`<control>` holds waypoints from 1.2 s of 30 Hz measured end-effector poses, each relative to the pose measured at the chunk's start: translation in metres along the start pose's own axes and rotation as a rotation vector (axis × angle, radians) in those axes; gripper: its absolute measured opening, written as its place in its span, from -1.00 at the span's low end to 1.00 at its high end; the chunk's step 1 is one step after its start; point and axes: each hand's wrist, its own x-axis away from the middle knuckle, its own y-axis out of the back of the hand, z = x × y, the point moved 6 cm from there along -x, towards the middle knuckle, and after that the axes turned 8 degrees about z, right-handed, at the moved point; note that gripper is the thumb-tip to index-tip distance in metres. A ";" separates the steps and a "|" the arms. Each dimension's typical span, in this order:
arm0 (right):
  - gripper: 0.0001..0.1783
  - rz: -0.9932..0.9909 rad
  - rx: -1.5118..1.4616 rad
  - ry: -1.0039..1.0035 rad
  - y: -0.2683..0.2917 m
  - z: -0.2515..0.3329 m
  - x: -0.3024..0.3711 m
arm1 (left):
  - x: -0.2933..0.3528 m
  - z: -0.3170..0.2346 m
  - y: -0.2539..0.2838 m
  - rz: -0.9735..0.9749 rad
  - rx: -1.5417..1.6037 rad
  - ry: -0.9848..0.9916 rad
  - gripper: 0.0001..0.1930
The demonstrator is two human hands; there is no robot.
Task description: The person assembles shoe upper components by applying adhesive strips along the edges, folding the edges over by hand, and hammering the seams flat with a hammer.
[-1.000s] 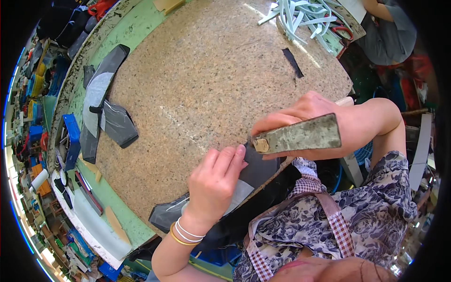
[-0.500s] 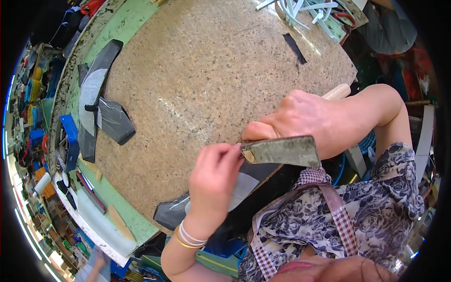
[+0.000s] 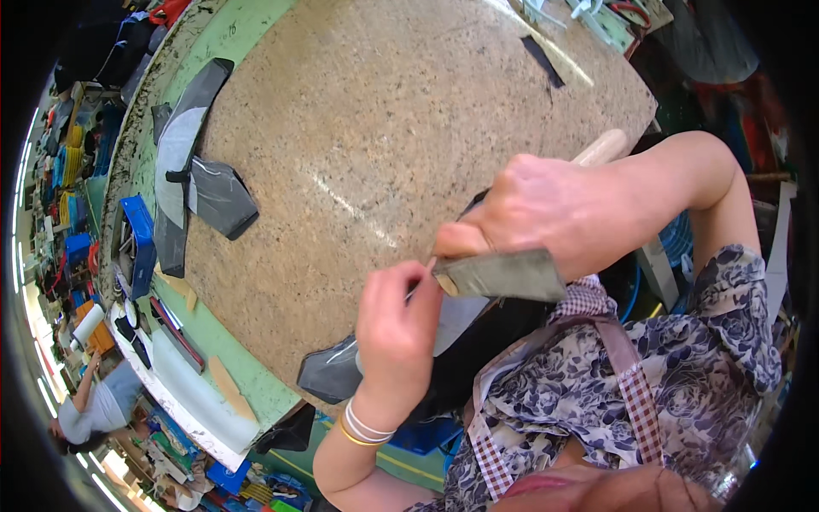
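The fingers (image 3: 461, 241) of the right hand (image 3: 550, 205), just right of centre in the frame, are wrapped firmly round a hammer (image 3: 510, 275); its pale wooden handle (image 3: 602, 148) pokes out behind the fist toward the upper right, and its worn grey head lies below the knuckles. One end of that head sits close by the tips of the left hand (image 3: 394, 324), whose thumb and fingers are drawn together in a pinch. From here I can't tell what is between them. White and gold bangles (image 3: 367, 431) circle the left wrist. Nearest of all, at lower right, are a floral shirt (image 3: 546, 418) and a checked apron strap (image 3: 636, 410).

Under the left hand lies a dark grey piece (image 3: 327, 374), low in the middle of the frame, along the near edge of a speckled brown slab (image 3: 341, 145); both hands cover much of it. A similar piece with a lighter panel (image 3: 220, 200) rests at upper left, where the slab meets the green tabletop (image 3: 261, 375). Left of that stands a blue box (image 3: 138, 243). Farther off, a black strip (image 3: 543, 61) lies at upper right, with pale strips (image 3: 593, 17) beyond it at the top. Away at lower left, another person (image 3: 107, 405) shows.
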 end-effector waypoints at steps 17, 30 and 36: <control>-0.73 0.088 0.265 0.178 -0.025 0.022 -0.018 | 0.039 0.008 0.003 -0.035 -0.102 0.003 -0.67; -0.58 0.200 0.375 0.201 -0.030 0.032 -0.028 | 0.079 0.007 0.004 -0.154 -0.056 0.033 -0.72; -0.53 0.342 0.306 0.209 -0.039 0.026 -0.038 | 0.084 0.029 0.009 -0.083 0.036 0.058 -0.70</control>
